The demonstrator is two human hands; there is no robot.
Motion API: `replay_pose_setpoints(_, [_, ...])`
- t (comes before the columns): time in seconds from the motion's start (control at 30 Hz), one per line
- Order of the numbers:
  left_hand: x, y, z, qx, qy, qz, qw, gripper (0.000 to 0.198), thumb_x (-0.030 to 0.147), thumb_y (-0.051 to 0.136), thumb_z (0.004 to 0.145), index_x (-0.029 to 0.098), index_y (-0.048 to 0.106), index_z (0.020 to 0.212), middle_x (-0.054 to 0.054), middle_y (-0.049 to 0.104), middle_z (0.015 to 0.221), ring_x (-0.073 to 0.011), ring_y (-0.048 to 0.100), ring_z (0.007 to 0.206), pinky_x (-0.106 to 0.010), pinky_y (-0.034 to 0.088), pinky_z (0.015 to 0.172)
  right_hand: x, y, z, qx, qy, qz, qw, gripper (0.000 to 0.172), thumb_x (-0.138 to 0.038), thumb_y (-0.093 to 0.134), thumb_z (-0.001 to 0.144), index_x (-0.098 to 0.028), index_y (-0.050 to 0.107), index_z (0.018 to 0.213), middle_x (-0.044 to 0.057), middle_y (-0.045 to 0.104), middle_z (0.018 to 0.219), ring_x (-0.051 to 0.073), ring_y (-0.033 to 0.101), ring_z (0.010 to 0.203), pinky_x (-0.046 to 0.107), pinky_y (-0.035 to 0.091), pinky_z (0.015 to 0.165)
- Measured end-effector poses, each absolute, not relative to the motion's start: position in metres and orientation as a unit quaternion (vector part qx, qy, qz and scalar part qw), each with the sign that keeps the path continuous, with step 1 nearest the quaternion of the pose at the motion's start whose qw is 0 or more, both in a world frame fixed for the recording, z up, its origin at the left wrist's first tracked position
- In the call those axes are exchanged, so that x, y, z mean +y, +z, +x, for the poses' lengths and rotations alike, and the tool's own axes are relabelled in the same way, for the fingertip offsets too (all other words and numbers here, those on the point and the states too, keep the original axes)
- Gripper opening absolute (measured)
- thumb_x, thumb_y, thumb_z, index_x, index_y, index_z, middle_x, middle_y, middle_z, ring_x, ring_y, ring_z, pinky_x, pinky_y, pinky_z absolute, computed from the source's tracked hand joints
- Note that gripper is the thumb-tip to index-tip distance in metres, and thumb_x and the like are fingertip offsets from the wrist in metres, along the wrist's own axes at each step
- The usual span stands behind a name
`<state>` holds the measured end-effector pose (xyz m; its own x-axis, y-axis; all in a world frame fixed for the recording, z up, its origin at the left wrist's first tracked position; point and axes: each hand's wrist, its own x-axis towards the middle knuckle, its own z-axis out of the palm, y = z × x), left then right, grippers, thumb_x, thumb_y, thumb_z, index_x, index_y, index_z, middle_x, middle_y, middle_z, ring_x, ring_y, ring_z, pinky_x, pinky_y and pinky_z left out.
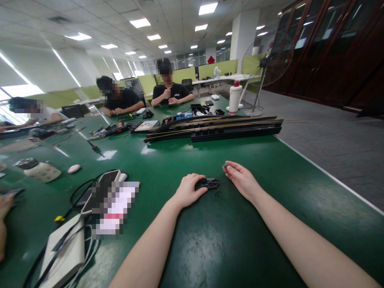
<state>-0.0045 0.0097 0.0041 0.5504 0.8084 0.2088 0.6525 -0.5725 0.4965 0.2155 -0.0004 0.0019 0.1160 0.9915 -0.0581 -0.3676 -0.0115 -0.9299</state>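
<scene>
The green worktop [270,168] fills the lower view. A bundle of long black rails [222,127] lies across its far side, with a white bottle [235,98] standing behind the bundle. A flat white box [64,256] wrapped in cables lies at the near left edge. The left hand [187,190] rests on the worktop at centre, its grip curled around the left end of a small black part [210,183] that lies flat on the surface. The right hand [241,180] lies just beside the part, its grip pinching a tiny grey piece [225,165] at the fingertips.
</scene>
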Motion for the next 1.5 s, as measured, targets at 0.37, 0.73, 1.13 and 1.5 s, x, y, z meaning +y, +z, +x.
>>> replay_pose_setpoints(0.37, [0.01, 0.004, -0.005, 0.424, 0.211, 0.861, 0.184, 0.036, 0.033, 0.061, 0.08, 0.023, 0.056, 0.115, -0.005, 0.06, 0.109, -0.0236, 0.052, 0.102, -0.038, 0.038, 0.091, 0.0, 0.001, 0.216, -0.365, 0.557, -0.44, 0.603, 0.033, -0.038, 0.075, 0.061, -0.025, 0.065, 0.089, 0.003, 0.07, 0.095, 0.021, 0.062, 0.1, 0.034, 0.046, 0.085])
replay_pose_setpoints(0.73, [0.01, 0.003, -0.004, 0.427, 0.208, 0.861, 0.183, 0.036, 0.033, 0.061, 0.08, 0.024, 0.056, 0.115, -0.005, 0.06, 0.11, -0.0242, 0.052, 0.104, -0.039, 0.038, 0.093, -0.003, 0.001, 0.209, -0.441, 0.51, -0.472, 0.568, 0.036, -0.043, 0.074, 0.061, -0.023, 0.067, 0.09, 0.005, 0.072, 0.096, 0.022, 0.063, 0.097, 0.04, 0.042, 0.094])
replay_pose_setpoints(1.13, [0.011, 0.001, -0.005, 0.417, 0.216, 0.865, 0.175, 0.035, 0.033, 0.06, 0.081, 0.023, 0.055, 0.113, -0.005, 0.06, 0.107, -0.0232, 0.053, 0.101, -0.038, 0.04, 0.09, -0.011, -0.001, 0.197, -0.699, 0.307, -0.485, 0.427, 0.022, -0.027, 0.069, 0.069, -0.029, 0.071, 0.091, 0.004, 0.07, 0.098, 0.024, 0.06, 0.098, 0.044, 0.042, 0.093])
replay_pose_setpoints(1.5, [0.012, -0.002, -0.006, 0.408, 0.225, 0.869, 0.168, 0.036, 0.031, 0.062, 0.08, 0.021, 0.055, 0.114, -0.004, 0.06, 0.107, -0.0225, 0.053, 0.1, -0.037, 0.04, 0.089, -0.012, -0.004, 0.196, -0.776, 0.224, -0.48, 0.343, 0.024, -0.022, 0.069, 0.07, -0.027, 0.07, 0.094, 0.004, 0.07, 0.101, 0.023, 0.06, 0.099, 0.042, 0.044, 0.092])
